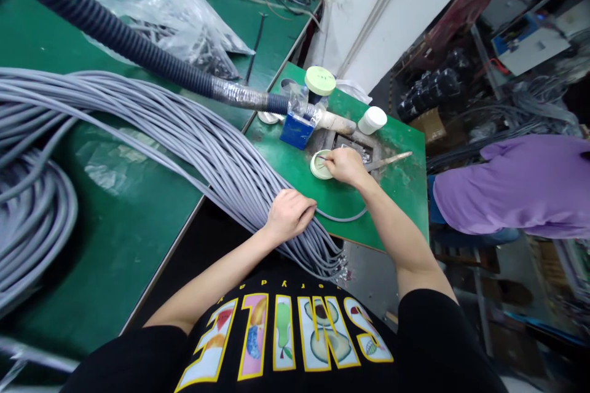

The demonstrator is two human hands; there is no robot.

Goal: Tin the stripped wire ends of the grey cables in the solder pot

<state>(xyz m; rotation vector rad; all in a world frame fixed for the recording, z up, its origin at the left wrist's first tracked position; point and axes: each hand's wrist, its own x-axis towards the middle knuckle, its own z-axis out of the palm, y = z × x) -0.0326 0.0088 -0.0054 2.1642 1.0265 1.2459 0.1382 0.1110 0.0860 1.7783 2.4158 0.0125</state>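
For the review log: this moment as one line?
left hand: grips grey cable bundle | right hand: dips one cable end into small round tin

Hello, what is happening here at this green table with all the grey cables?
A person is working on a big bundle of grey cables lying across the green table. The left hand rests on the bundle near its loose ends. The right hand holds the stripped end of one cable over a small round tin. A corrugated hose ends close by, next to a blue box. Another person in purple is at the right.
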